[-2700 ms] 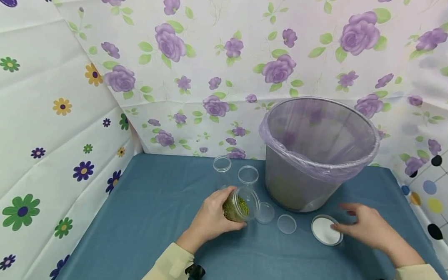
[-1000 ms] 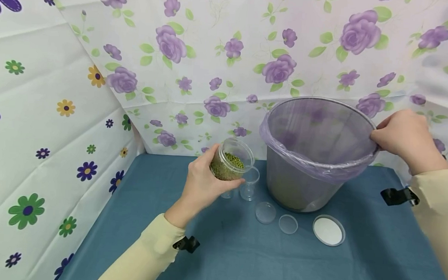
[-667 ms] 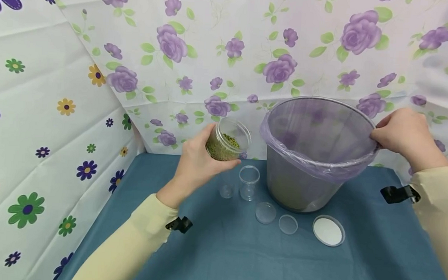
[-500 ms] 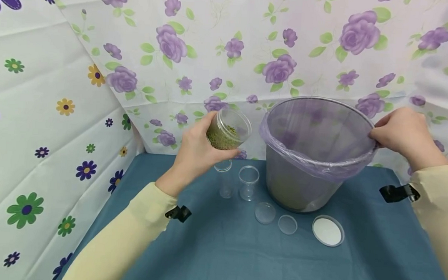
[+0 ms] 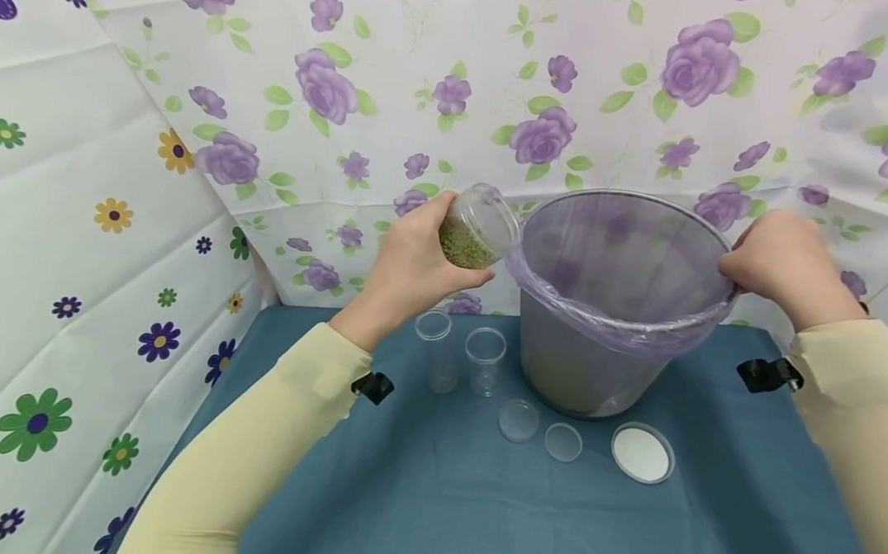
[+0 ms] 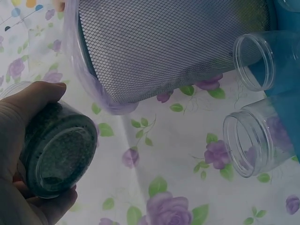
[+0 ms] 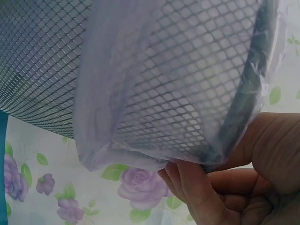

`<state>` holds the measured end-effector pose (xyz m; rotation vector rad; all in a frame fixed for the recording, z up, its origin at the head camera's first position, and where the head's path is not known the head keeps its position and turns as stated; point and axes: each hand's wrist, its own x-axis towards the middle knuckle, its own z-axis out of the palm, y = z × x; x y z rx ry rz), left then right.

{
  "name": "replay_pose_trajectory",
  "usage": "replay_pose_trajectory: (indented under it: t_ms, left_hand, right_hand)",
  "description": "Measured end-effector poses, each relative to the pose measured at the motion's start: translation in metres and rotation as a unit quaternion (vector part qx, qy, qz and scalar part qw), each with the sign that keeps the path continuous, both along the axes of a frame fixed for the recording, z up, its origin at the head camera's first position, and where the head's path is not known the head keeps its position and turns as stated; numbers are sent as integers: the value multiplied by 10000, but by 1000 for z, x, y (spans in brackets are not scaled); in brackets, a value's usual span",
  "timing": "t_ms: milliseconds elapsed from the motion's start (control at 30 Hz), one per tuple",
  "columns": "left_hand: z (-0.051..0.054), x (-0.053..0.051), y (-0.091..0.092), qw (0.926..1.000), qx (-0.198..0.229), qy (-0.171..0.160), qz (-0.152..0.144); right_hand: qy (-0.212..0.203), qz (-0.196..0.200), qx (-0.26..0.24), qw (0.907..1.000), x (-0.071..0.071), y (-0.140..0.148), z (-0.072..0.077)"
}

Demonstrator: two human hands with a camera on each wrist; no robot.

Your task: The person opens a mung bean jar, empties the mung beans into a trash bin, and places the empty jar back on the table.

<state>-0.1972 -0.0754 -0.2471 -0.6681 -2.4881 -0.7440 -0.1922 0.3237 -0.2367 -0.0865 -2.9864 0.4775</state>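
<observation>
My left hand (image 5: pixel 417 255) grips a clear lidless jar (image 5: pixel 478 226) part-filled with small green beans. The jar tilts right, its mouth close to the left rim of the mesh trash can (image 5: pixel 589 370). In the left wrist view the jar's base (image 6: pixel 65 152) faces the camera, with thumb and fingers around it. A thin purple bag (image 5: pixel 638 339) lines the can and folds over its rim. My right hand (image 5: pixel 787 260) pinches the can's right rim; in the right wrist view its fingers (image 7: pixel 194 187) hold the rim and the bag together.
Two clear open jars (image 5: pixel 485 349) stand on the blue cloth (image 5: pixel 419 507) left of the can. Two small clear lids (image 5: pixel 518 420) and a larger white-lined lid (image 5: pixel 642 453) lie before it. A flowered curtain (image 5: pixel 392 101) hangs behind.
My left hand has raised the jar from low over the table, tipped it further and brought it right to the can. My right hand has gone from the white-lined lid to the can's rim.
</observation>
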Motion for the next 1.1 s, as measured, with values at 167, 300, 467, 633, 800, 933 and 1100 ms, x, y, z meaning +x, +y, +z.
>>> replay_pose_trajectory:
  t_ms: [167,300,467,633,800,933,1100]
  left_hand:
    - [1,-4,6,9994,-338,-2,91]
    - [2,-7,10,9979,-602,59,249]
    - [5,-11,15,9966,-738,270,266]
    - [6,-12,17,9940,-891,575,273]
    - [7,-14,19,9902,-1097,834,212]
    - [8,-15,21,9875,-1255,927,217]
    - [8,-17,23,9836,-1408,1110,198]
  right_hand:
    - [7,-74,-43,10000,2,-1,-2]
    - [-28,-115,-87,9999,2,1,-4]
    - [-76,-115,-49,9999,1,4,-4]
    - [-22,-29,130,9999,-2,2,-1]
    - [-21,-53,154,9999,-4,-1,2]
    - [-17,-79,141,9999,-2,-2,3]
    - [-27,-118,112,9999,-3,-1,3]
